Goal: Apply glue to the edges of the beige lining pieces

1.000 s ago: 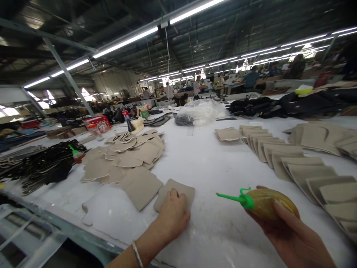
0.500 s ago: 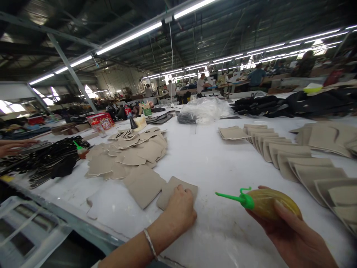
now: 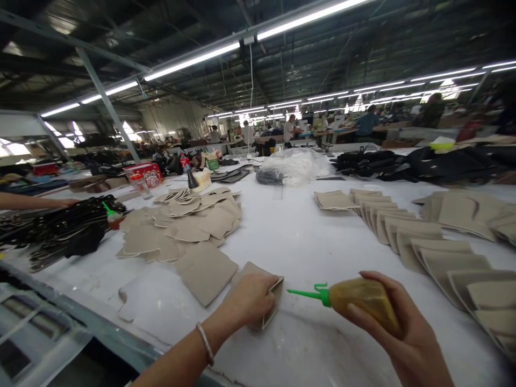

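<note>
My left hand [image 3: 252, 298] is closed on a beige fabric piece [image 3: 277, 301] at the near edge of the white table. The right edge of this piece is raised and gapes, showing its inner side; the hand hides much of the rest. In my right hand [image 3: 409, 322] I grip a soft squeeze bottle [image 3: 360, 301] of amber liquid, tilted on its side. Its thin green nozzle [image 3: 304, 293] points left, with the tip close beside the gaping edge. Another flat beige piece [image 3: 207, 271] lies just left of my left hand.
A loose heap of beige pieces [image 3: 193, 223] lies left, and a fanned row of them [image 3: 427, 244] runs down the right. Black parts [image 3: 86, 226] and a second green-tipped bottle [image 3: 114, 219] are far left, near another person's arm [image 3: 36, 201]. Clear plastic [image 3: 298, 165] lies behind.
My left hand has turned up the right edge of the beige piece, which was lying flat. My right hand has brought the bottle left, its nozzle closer to that edge.
</note>
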The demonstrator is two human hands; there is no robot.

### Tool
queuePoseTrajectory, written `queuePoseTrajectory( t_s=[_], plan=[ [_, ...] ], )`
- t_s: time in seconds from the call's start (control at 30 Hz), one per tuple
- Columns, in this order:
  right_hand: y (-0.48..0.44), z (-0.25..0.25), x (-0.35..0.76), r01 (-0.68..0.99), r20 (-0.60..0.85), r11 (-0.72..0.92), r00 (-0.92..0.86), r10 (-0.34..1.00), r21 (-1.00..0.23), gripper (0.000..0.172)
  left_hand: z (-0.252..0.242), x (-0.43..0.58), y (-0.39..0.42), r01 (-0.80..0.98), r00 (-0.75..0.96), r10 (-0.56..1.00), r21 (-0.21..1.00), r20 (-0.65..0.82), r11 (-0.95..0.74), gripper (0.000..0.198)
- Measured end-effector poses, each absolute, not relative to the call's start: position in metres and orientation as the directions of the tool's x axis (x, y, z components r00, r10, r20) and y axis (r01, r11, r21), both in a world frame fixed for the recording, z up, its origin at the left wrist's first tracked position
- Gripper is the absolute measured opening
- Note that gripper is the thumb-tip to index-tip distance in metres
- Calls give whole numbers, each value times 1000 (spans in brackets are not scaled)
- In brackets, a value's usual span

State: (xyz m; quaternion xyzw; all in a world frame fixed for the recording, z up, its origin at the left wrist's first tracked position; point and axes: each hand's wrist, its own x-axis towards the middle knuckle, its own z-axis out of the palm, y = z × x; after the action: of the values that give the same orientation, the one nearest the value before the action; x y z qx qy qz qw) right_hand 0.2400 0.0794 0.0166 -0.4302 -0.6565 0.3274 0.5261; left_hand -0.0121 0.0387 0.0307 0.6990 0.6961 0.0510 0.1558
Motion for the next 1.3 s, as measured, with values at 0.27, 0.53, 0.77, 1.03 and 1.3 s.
queuePoseTrajectory(
  t_s=[0.27, 0.53, 0.77, 1.03, 1.3],
  plan=[
    [85, 17, 212, 369, 593, 704, -381, 710, -607, 39, 30, -12, 35, 906, 40, 984, 422, -171, 36, 50],
    [89, 12, 207, 394, 614, 787, -491, 617, -475, 40, 25, -13, 35, 935, 65, 990, 354, -129, -15, 41],
    [87, 11, 210, 438, 604, 748, -443, 662, -498, 39, 19, -9, 33, 953, 38, 993, 301, -109, -3, 35],
    [87, 13, 210, 458, 520, 632, -359, 775, -625, 37, 19, -9, 34, 955, 44, 991, 297, -125, -5, 36],
    [87, 11, 211, 429, 454, 565, -340, 824, -705, 39, 17, -11, 33, 960, 62, 990, 277, -129, -24, 33]
  ],
)
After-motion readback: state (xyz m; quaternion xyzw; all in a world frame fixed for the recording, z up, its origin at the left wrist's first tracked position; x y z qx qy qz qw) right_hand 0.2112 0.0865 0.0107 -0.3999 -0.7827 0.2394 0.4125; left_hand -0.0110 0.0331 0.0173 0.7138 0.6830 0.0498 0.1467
